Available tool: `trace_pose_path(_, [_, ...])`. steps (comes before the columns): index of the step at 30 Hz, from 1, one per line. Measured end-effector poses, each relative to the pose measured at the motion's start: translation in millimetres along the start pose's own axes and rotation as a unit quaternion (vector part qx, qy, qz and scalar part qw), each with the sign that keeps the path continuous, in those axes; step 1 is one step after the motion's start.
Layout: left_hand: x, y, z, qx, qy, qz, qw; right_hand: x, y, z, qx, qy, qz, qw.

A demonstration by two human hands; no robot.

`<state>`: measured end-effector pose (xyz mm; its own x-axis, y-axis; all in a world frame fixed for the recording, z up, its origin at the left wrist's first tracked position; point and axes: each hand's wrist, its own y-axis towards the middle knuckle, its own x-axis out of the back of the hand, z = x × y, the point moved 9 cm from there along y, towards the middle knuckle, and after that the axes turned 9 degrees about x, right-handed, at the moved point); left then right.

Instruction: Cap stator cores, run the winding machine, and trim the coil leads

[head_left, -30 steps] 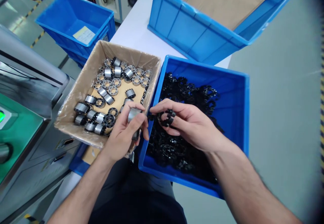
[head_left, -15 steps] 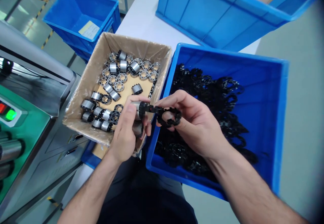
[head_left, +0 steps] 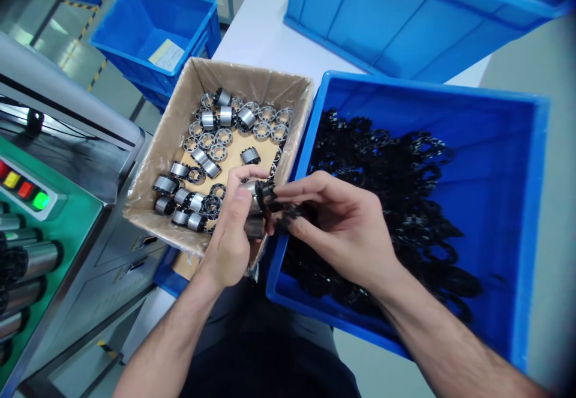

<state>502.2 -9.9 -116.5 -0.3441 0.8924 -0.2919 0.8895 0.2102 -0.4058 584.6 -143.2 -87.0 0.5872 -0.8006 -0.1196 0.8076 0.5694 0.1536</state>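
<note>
My left hand [head_left: 231, 230] is closed around a silvery stator core [head_left: 254, 195] with black plastic at its right end. A second metal core [head_left: 254, 227] shows lower in the same hand, partly behind the fingers. My right hand [head_left: 342, 224] pinches a black plastic ring [head_left: 288, 218], tilted and partly hidden by the fingers. Its fingertips are close against the black end of the upper core; whether ring and core touch, I cannot tell. Both hands meet above the gap between the lined carton [head_left: 155, 176] and the blue bin [head_left: 533, 218].
Loose stator cores [head_left: 225, 116] lie in the carton, some with black ends. Black plastic rings [head_left: 387, 170] are heaped in the blue bin. Behind stands another blue crate [head_left: 382, 26]; a further blue crate [head_left: 157, 17] is at back left. A green machine panel [head_left: 81, 200] with lit buttons is at left.
The black ring in my right hand has turned from nearly face-on to tilted, and sits closer to the core. My left hand keeps its hold. The view has shifted slightly.
</note>
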Motion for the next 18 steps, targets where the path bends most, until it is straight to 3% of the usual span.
trace_pose_path(9, [-4, -2, -6, -0.025, 0.015, 0.012, 0.999, 3, 2, -5, -0.040, 0.047, -0.028, 0.998])
trace_pose_path(18, [-5, -5, -7, -0.009, 0.076, 0.025, 0.997, 1, 3, -12, -0.085, 0.114, -0.028, 0.989])
